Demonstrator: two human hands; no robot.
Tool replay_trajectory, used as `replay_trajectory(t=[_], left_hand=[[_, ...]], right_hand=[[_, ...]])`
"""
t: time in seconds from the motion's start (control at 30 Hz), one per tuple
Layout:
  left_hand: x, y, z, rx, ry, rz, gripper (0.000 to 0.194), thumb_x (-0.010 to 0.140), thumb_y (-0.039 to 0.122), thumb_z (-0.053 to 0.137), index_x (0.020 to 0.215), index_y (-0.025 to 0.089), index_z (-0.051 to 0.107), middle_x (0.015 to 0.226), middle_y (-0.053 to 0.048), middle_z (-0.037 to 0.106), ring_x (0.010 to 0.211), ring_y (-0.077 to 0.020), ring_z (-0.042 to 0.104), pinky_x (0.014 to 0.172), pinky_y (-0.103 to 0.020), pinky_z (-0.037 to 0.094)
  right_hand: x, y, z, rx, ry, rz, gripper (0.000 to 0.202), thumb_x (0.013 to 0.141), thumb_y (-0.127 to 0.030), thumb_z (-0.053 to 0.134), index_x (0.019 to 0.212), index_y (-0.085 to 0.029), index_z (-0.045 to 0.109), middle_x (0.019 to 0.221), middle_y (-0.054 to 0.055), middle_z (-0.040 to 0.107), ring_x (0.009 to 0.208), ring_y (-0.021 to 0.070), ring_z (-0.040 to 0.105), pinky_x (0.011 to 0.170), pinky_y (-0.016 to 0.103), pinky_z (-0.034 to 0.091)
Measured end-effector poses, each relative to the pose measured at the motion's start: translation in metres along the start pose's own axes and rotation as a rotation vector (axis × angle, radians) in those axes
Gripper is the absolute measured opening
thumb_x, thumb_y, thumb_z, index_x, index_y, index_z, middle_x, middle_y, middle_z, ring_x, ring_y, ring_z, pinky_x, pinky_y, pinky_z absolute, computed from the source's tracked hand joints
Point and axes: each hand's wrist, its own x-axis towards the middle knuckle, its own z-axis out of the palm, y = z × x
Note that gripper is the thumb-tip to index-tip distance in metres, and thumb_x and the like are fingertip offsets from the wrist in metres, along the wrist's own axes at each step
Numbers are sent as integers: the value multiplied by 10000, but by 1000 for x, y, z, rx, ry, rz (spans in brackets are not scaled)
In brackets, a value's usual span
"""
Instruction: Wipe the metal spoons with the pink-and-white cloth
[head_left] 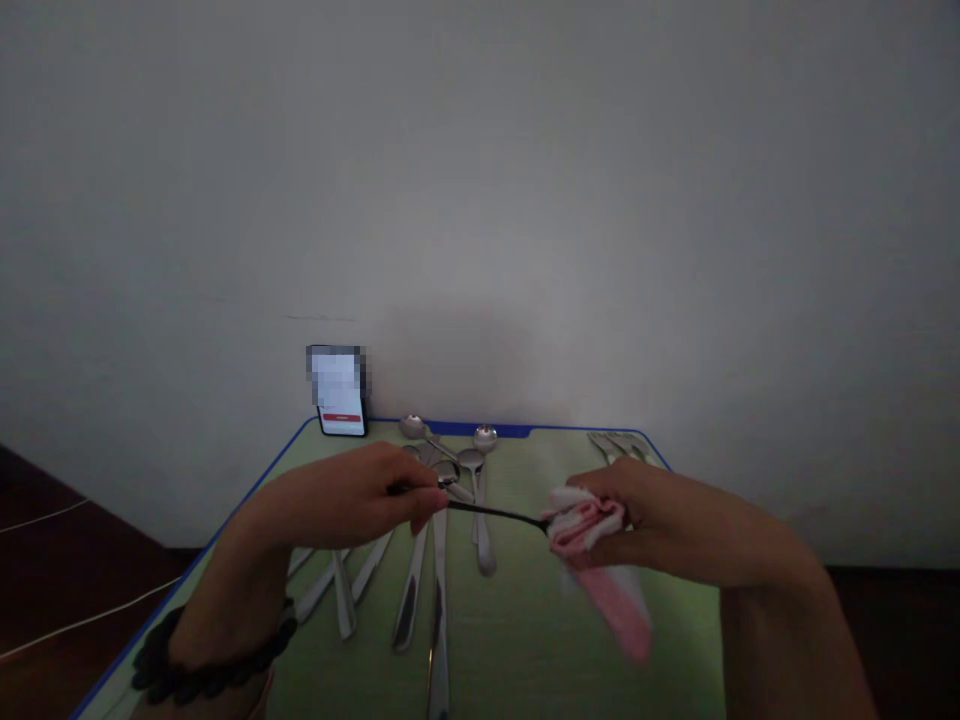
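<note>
My left hand (360, 495) pinches the handle of a slim metal piece of cutlery (499, 512), held level above the table. Its other end disappears into a pink and white cloth (589, 525), so I cannot tell which kind it is. Wrapped around that end, the cloth is gripped by my right hand (645, 515), and a loose corner hangs down. Beneath and around my left hand lie several spoons (485, 440) and knives (439, 640), partly covered by the hand. Several forks (619, 443) lie together behind my right hand.
A phone (341, 390) stands upright at the table's back left, against the pale wall (480, 200). The green table (525, 640) has a blue edge. White cables (90, 618) run over the dark floor on the left.
</note>
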Motion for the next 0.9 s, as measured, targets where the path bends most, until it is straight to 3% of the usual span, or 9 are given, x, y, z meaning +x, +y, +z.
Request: replay_trajectory(t=[0.1,0.17,0.33,0.43,0.53,0.7,0.8,0.9], left_hand=[[0,-3,0,-29,-25,19,428,910,418,348,649,155,563,574,36,460,562,-91,465,551,-191,334],[-1,-4,0,-46,-9,22,434,910,436,347,656,153,557,585,35,465,566,-90,464,549,-187,335],[0,-5,-2,-27,140,33,437,919,448,315,687,155,541,594,40,459,551,-83,424,541,-180,322],[2,-7,-2,9,207,38,422,919,434,323,703,155,554,596,40,463,546,-84,406,540,-180,312],[3,-9,-2,37,243,34,409,922,418,328,739,160,587,621,32,489,569,-91,417,561,-183,313],[0,-11,-4,35,229,41,382,922,398,344,766,175,612,630,32,508,587,-95,434,583,-179,317],[-1,-11,-4,10,219,61,384,925,394,333,773,173,608,640,32,515,578,-91,432,568,-176,313],[0,-13,-3,13,227,51,391,925,401,326,774,170,604,637,32,512,572,-91,438,556,-179,311]], right_hand=[[2,6,-3,103,-80,45,135,728,-304,644,754,-176,679,678,-1,664,623,135,582,547,208,420],[4,11,-6,245,-48,30,171,713,-337,658,736,-169,681,675,2,662,621,134,587,557,217,431],[17,16,-5,612,393,-14,272,601,-381,754,710,-141,685,652,20,657,566,125,576,537,235,447],[26,13,2,826,497,-32,307,585,-349,777,814,-166,686,718,13,670,600,123,596,587,252,479],[27,9,4,841,508,-49,298,583,-288,785,843,-187,678,687,-8,663,604,125,605,613,265,492],[18,11,-3,715,547,-55,454,573,-215,795,1005,-218,655,758,1,700,671,135,634,643,257,497],[21,13,-5,786,635,-130,417,588,-274,788,982,-233,658,794,14,714,664,146,640,634,272,508],[29,11,2,858,638,-154,312,667,-383,721,912,-194,683,812,52,717,691,167,651,660,296,521]])
